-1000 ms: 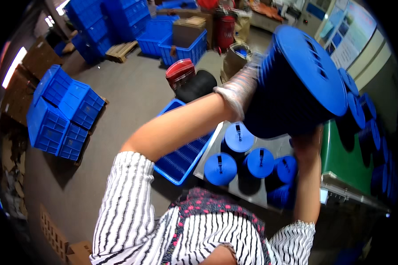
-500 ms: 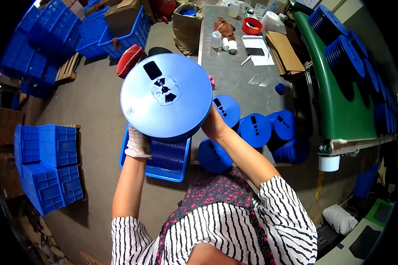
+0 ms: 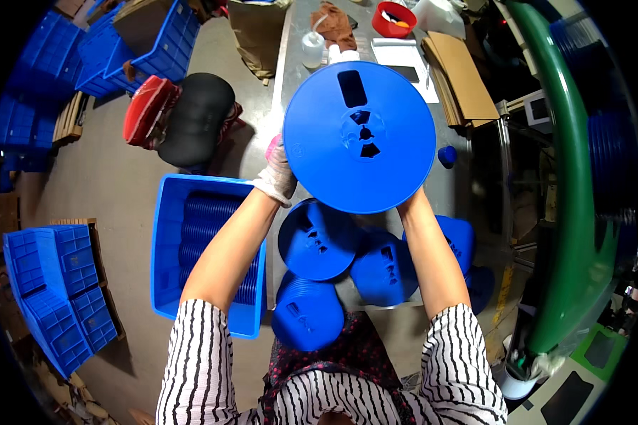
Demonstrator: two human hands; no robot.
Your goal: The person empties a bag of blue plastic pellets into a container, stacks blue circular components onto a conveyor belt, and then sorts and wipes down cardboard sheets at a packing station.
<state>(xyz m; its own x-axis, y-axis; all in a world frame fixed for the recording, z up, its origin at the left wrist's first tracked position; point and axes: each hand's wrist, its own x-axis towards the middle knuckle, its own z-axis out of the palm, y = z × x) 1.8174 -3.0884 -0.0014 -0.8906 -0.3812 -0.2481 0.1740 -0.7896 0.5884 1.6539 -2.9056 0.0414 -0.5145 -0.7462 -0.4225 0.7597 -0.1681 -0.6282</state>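
Note:
Both my hands hold a large round blue plastic reel [image 3: 333, 166] with dark cut-outs round its hub; whether more reels sit beneath it I cannot tell. My left hand [image 3: 279, 176], in a pale glove with pink at the fingers, grips the left rim. At the lower right rim is my bare right hand [image 3: 412, 201], its fingers hidden under the reel. Below on the metal table [image 3: 259, 157] stand stacks of similar reels: one [image 3: 317, 244] close under the held reel, one nearest me [image 3: 306, 319], and one [image 3: 383, 276] beside my right forearm.
A blue crate [image 3: 164, 248] with rows of reels stands left of the table. Beyond it is a black-seated chair [image 3: 202, 117]. Cardboard sheets [image 3: 464, 78], a red bowl [image 3: 394, 30] and a squeeze bottle [image 3: 312, 49] lie farther back. A green conveyor [image 3: 571, 212] runs along the right.
The held reel has moved right, from near the crate to over the table, with both hands still on it. My view has shifted, and more of the crate and chair shows.

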